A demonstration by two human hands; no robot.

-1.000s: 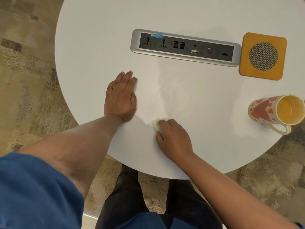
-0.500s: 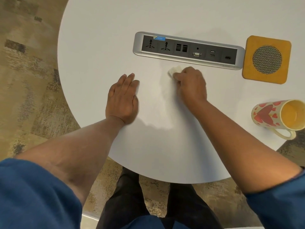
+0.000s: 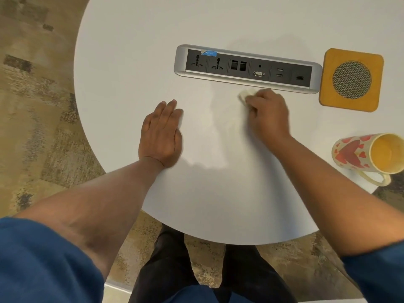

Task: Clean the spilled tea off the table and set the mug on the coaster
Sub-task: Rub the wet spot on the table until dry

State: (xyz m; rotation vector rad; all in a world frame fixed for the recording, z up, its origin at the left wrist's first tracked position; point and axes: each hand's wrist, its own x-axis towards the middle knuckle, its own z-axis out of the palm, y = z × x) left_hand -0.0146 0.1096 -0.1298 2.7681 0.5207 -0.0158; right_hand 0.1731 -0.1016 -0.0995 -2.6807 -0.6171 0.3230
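My right hand (image 3: 266,114) presses a small wad of white tissue (image 3: 246,94) onto the round white table (image 3: 131,51), just in front of the socket strip. A faint pale smear of tea (image 3: 227,125) shows on the table between my two hands. My left hand (image 3: 160,132) lies flat, palm down, holding nothing. A mug (image 3: 369,153) with red hearts and a yellow inside lies on its side at the table's right edge, its handle pointing toward me. The square orange coaster (image 3: 352,79) with a grey mesh disc sits bare behind the mug.
A silver and black socket strip (image 3: 248,67) is set into the table's middle, just beyond my right hand. The table's near edge curves in front of my legs. Patterned carpet (image 3: 37,106) lies to the left and below.
My right hand swept the tissue from near the table's front edge up to the socket strip, then a little to the right along it. My left hand stayed flat in place.
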